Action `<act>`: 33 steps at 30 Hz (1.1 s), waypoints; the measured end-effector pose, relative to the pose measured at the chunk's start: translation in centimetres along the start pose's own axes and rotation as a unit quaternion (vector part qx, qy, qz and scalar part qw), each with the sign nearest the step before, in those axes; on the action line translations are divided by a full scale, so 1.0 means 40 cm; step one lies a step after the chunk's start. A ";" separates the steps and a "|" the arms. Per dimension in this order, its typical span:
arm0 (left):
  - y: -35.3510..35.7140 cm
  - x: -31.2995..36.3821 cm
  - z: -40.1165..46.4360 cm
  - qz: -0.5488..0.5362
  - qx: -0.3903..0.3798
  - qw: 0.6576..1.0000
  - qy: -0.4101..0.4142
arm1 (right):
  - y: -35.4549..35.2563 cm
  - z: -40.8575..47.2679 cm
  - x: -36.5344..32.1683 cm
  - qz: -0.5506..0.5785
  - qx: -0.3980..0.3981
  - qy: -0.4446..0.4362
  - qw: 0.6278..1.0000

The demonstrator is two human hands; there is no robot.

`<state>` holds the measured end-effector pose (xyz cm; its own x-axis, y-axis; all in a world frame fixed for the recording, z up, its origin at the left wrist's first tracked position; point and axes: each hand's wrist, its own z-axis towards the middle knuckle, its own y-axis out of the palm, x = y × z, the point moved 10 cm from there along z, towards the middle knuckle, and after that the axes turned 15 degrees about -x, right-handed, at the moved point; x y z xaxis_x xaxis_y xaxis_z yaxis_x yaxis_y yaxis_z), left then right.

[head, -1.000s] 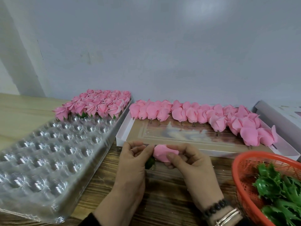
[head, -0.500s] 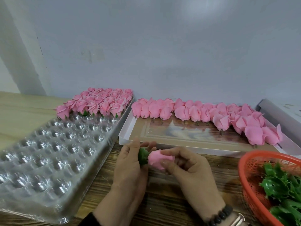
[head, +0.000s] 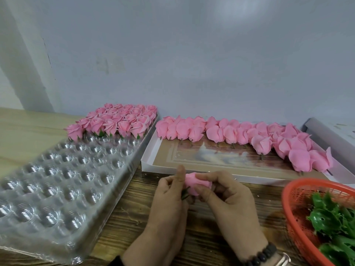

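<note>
A pink rose head (head: 194, 184) lies on its side between both hands, just above the wooden table. My right hand (head: 228, 200) pinches its petals with thumb and forefinger. My left hand (head: 169, 196) holds its base, where a green calyx (head: 184, 193) shows only as a sliver between the fingers. A clear plastic tray (head: 57, 189) with round cells lies at the left; its far rows hold several finished pink roses (head: 115, 123).
A shallow white box (head: 153, 160) behind my hands carries a row of several pink rose heads (head: 240, 135) without calyxes. An orange mesh basket (head: 294, 214) of green calyxes (head: 334, 227) sits at the right. A pale box edge (head: 326, 131) stands far right.
The green calyx, plainly visible at the rose's base half a second ago, is now mostly covered by my left fingers. The rose stays between both hands in about the same place.
</note>
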<state>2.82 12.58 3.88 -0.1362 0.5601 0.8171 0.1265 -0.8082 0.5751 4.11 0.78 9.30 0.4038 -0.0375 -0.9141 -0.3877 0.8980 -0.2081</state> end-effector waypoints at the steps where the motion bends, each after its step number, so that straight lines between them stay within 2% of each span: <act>1: 0.002 -0.003 0.000 -0.007 -0.005 1.000 -0.015 | -0.003 0.000 0.001 -0.001 0.003 -0.001 1.000; 9: -0.061 0.023 0.018 -0.014 0.044 0.999 0.012 | -0.047 0.003 0.027 0.043 0.045 0.009 0.998; 16: -0.027 0.021 0.025 -0.005 -0.015 1.000 0.016 | -0.029 0.006 0.019 0.061 0.019 0.000 0.998; 23: -0.082 0.028 0.025 0.021 0.059 0.998 0.017 | 0.014 0.006 0.008 0.028 -0.037 -0.008 0.999; 30: -0.067 0.018 0.036 -0.048 0.025 0.998 0.015 | -0.025 0.005 0.015 0.017 0.019 -0.002 1.000; 33: -0.064 0.013 0.039 -0.075 0.020 0.997 0.006 | -0.016 0.002 -0.005 0.019 0.014 -0.023 0.999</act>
<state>3.95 15.21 2.89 -0.1692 0.6716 0.7214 0.1432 -0.7074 0.6922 4.33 0.24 9.65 0.4263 0.0166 -0.9044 -0.3809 0.9102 -0.1628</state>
